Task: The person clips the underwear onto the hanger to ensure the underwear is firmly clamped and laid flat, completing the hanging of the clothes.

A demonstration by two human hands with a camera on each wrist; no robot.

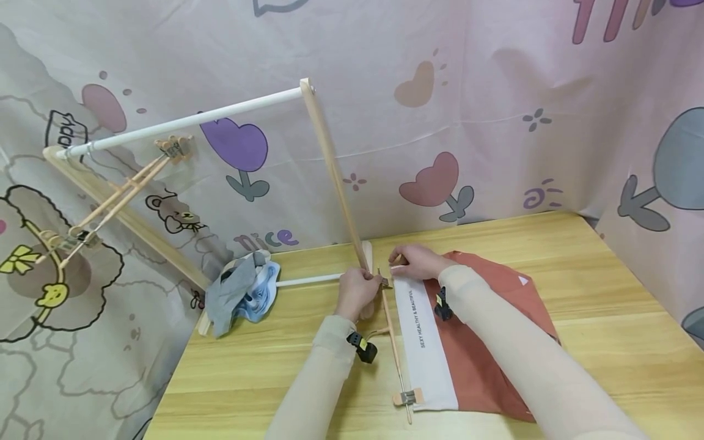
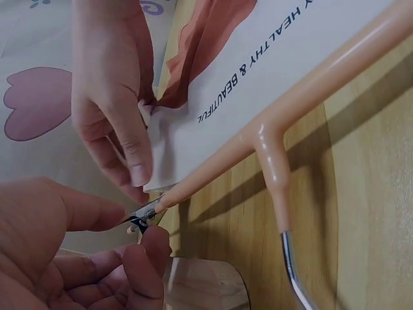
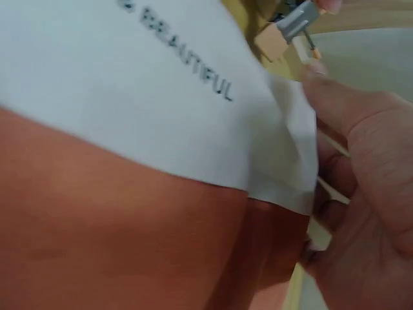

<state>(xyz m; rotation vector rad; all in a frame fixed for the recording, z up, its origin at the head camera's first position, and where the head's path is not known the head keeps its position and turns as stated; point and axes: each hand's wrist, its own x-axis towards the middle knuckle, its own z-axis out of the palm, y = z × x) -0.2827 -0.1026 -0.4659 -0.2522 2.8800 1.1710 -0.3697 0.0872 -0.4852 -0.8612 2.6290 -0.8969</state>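
A pair of rust-red underpants [image 1: 467, 373] lies flat on the table, its wide white waistband [image 1: 420, 373] printed with lettering. With thumb and fingers my right hand [image 1: 420, 261] pinches the far corner of that waistband, slightly raised in the right wrist view. Just to the left, my left hand [image 1: 356, 294] pinches the far clip [image 2: 147, 213] of a clip hanger [image 1: 392, 333]. The hanger's bar runs alongside the waistband. Its near clip [image 1: 408, 398] sits at the waistband's near corner; whether it bites the cloth is hard to tell. In the right wrist view the far clip [image 3: 297, 24] is apart from the cloth.
A wooden rack with a white top rail [image 1: 192, 121] stands at the left, and another clip hanger [image 1: 126, 192] hangs from it. Crumpled grey and blue cloths [image 1: 242, 293] lie at its base. Printed curtains [image 1: 495, 122] border the table [image 1: 616, 318].
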